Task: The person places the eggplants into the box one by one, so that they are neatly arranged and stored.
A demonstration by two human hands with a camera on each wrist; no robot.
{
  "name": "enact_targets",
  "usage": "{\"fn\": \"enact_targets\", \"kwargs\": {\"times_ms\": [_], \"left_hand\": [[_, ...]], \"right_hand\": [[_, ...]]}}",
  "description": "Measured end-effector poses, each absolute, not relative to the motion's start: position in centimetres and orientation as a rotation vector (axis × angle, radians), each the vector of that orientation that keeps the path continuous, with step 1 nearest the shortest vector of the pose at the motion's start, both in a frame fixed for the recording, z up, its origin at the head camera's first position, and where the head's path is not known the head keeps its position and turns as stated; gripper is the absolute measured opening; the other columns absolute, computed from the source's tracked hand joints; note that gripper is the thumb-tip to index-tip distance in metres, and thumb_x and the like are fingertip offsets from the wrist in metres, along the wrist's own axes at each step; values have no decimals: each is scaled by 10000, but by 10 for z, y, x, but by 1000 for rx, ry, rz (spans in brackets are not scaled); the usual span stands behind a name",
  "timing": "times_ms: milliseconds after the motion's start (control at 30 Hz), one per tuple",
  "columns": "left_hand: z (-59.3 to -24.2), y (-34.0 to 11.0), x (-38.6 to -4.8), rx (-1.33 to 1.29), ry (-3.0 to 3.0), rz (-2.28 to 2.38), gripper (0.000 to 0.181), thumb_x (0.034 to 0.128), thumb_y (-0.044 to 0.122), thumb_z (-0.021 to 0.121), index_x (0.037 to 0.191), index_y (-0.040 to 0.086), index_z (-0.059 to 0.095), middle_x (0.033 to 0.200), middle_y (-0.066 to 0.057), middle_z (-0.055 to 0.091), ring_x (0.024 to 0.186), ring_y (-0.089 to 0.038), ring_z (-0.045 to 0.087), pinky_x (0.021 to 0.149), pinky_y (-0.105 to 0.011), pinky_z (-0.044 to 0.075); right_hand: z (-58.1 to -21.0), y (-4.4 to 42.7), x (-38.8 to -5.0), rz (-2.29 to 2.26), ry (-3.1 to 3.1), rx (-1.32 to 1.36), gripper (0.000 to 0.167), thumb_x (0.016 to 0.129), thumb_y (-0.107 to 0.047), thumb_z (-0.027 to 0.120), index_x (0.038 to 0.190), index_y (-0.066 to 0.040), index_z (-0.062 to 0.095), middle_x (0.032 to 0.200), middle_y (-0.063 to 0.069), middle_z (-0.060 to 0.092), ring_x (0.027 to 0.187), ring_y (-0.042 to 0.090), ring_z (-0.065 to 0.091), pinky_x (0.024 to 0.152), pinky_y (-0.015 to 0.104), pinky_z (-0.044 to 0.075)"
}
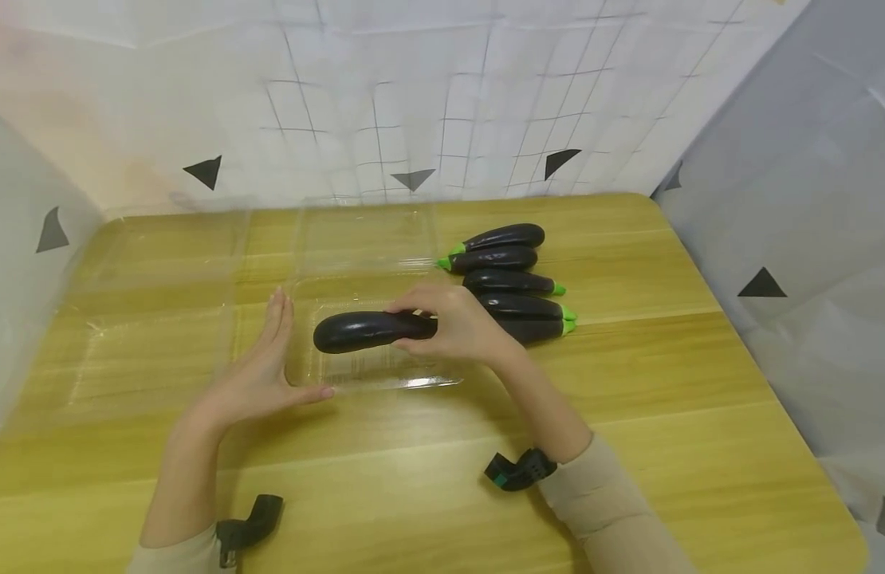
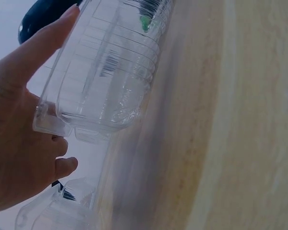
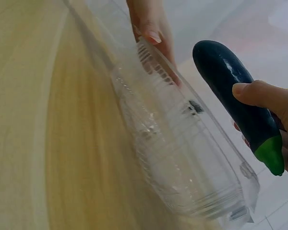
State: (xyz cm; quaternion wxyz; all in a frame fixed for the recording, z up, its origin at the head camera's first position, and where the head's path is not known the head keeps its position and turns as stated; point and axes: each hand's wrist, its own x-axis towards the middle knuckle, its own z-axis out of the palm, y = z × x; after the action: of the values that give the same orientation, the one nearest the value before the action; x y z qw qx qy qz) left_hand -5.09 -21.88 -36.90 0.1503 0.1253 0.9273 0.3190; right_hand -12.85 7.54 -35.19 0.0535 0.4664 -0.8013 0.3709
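Note:
My right hand [image 1: 453, 323] grips a dark purple eggplant [image 1: 356, 331] near its green-stemmed end and holds it over a clear plastic container [image 1: 385, 384]. In the right wrist view the green cap [image 3: 270, 155] of this eggplant sticks out by the palm, above the container's rim. At the container's left side is my left hand [image 1: 259, 383], its fingers straight and its thumb along the front left corner. The left wrist view shows that thumb [image 2: 43, 45] against the container's rim. To the right of the container several more eggplants [image 1: 510, 281] lie in a stack-like row.
A second clear container [image 1: 76, 343] with its lid raised stands at the left of the wooden table [image 1: 442, 486]. The first container's lid [image 1: 367, 235] lies back towards the white wall sheet [image 1: 414, 96]. Black cameras [image 1: 517, 470] sit on both wrists.

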Motion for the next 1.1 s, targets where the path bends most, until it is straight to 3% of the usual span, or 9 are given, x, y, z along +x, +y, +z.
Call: {"fn": "enact_targets", "kwargs": {"times_ms": [233, 433, 700, 1100], "left_hand": [[-367, -218, -50, 359, 2666, 920, 1340, 721, 678, 701, 1465, 134, -272, 1481, 31, -389, 1430, -271, -164, 1048, -620, 265], [-367, -218, -50, 348, 2664, 908, 1340, 717, 693, 692, 1465, 136, -270, 1476, 37, -394, 1435, -308, -125, 1034, -618, 294], [-365, -216, -49, 335, 2652, 895, 1329, 718, 710, 673, 1460, 155, -280, 1475, 45, -397, 1438, -349, -72, 1016, -609, 330], [-365, -216, -48, 336, 2646, 911, 1325, 722, 704, 675, 1458, 164, -286, 1473, 49, -396, 1437, -338, -86, 999, -612, 350]], "right_hand": [[-359, 65, -126, 1061, -2513, 1457, 372, 753, -173, 828, 1093, -73, 715, 1061, 25, 705, 982, 130, 643, 853, 233, 492], [-365, 57, -123, 900, -2681, 1495, 356, 778, -231, 810, 1090, -85, 719, 1042, 10, 700, 952, 122, 632, 883, 280, 471], [-374, 49, -120, 845, -2860, 1527, 365, 790, -269, 809, 1104, -104, 722, 1051, -1, 700, 949, 103, 632, 844, 226, 484], [-365, 59, -121, 919, -2939, 1487, 443, 848, -333, 752, 1226, -119, 668, 1163, -5, 673, 1038, 121, 625, 871, 258, 496]]}}
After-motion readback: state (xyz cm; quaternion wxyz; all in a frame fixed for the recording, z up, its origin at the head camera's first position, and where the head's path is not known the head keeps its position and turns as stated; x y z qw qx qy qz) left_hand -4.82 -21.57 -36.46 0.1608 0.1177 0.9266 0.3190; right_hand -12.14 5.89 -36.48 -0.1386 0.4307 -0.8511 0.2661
